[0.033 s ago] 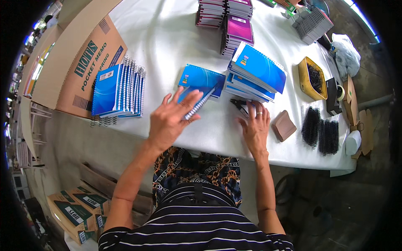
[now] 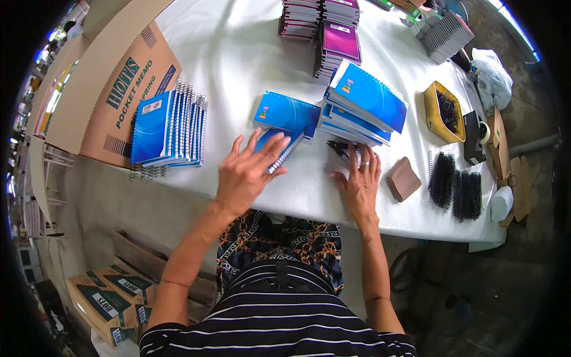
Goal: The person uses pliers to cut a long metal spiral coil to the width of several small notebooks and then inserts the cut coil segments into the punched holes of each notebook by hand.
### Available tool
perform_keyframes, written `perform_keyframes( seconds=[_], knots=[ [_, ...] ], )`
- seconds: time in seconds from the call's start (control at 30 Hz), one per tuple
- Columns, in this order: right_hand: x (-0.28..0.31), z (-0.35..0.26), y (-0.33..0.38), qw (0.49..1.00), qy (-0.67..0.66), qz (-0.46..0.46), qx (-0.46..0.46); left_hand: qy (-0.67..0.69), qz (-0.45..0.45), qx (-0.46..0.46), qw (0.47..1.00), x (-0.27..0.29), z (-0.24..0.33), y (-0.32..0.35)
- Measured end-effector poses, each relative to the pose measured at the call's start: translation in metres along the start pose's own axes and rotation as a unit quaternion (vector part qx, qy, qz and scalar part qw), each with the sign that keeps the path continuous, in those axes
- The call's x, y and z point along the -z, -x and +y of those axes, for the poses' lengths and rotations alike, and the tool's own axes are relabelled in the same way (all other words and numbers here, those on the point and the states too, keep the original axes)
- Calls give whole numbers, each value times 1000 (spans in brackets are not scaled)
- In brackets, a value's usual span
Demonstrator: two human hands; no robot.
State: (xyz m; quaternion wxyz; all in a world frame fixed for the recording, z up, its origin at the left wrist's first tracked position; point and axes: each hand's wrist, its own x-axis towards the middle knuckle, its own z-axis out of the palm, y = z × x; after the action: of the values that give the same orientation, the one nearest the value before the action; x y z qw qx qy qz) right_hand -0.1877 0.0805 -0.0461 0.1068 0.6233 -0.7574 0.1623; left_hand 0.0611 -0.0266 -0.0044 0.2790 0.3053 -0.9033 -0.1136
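My left hand [image 2: 242, 175] has its fingers spread over a small blue spiral notebook [image 2: 275, 140], the thumb by its wire-bound edge. That notebook overlaps another blue notebook [image 2: 285, 111] lying flat beyond it. My right hand [image 2: 360, 178] rests on the table with its fingers stretched out, the fingertips at dark-handled pliers [image 2: 339, 149]. Its fingers partly hide the pliers. Just beyond them rises a stack of blue notebooks [image 2: 369, 98]. A brown, curved block [image 2: 404, 179] lies to the right of my right hand.
At left, several bound blue notebooks [image 2: 151, 131] stand before a large cardboard box [image 2: 128, 89]. Purple notebooks [image 2: 339, 44] are stacked at the back. On the right are a yellow basket [image 2: 429, 113] of black coils, loose black spiral coils [image 2: 441, 184] and a black tape dispenser [image 2: 471, 140].
The notebook under my left hand has come down flatter and nearer to me. My left hand has shifted slightly right; my right hand has barely moved.
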Motion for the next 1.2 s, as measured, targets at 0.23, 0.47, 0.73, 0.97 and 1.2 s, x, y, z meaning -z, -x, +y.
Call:
perform_keyframes(
  seconds=[0.23,0.47,0.73,0.97,1.2],
  knots=[
    [5,3,8,999,-30,-22,-3,-107,-7,51,993,-38,14,27],
    [4,-4,11,998,-39,-25,52,-82,-1,64,995,-35,19,22],
    [52,-67,17,964,-245,-49,89,-56,24,66,996,-27,24,18],
    [53,-71,11,967,-211,-6,140,-14,43,76,996,-22,33,12],
    [74,-63,-17,738,-550,-386,-56,-60,59,53,995,-3,32,19]
  ],
)
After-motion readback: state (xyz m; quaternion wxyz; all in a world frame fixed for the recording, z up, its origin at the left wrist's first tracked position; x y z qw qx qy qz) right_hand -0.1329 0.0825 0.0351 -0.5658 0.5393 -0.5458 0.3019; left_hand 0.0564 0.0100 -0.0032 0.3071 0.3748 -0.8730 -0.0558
